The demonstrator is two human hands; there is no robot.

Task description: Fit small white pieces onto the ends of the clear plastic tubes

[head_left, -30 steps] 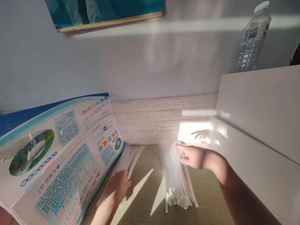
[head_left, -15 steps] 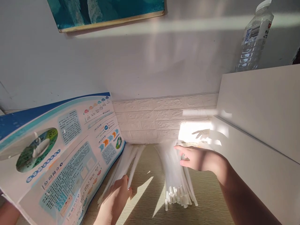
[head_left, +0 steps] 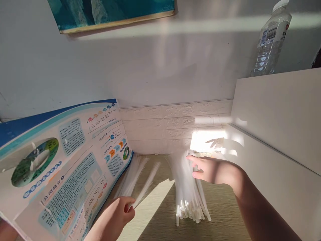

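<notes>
Pinching far-right-slanting white plastic strips (head_left: 136,182) in our left hand (head_left: 112,214), we hold our right hand (head_left: 215,170), fingers together, against a near-far bundle (head_left: 188,197) beside a printed poster (head_left: 65,167).

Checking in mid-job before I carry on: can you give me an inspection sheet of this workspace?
surface: light wood-grain tabletop, partly in sunlight.
job's things: large bundle of white cable ties, heads nearest the person; thin bunch of white cable ties beside the brochure.
clutter: blue-edged printed brochure tilted at left; plastic water bottle at upper right.
grippers: left hand pinches the thin bunch; right hand open, fingers against the large bundle.
cables: nothing seen.
surroundings: white brick-pattern wall panel, framed picture above, white board at right.
</notes>
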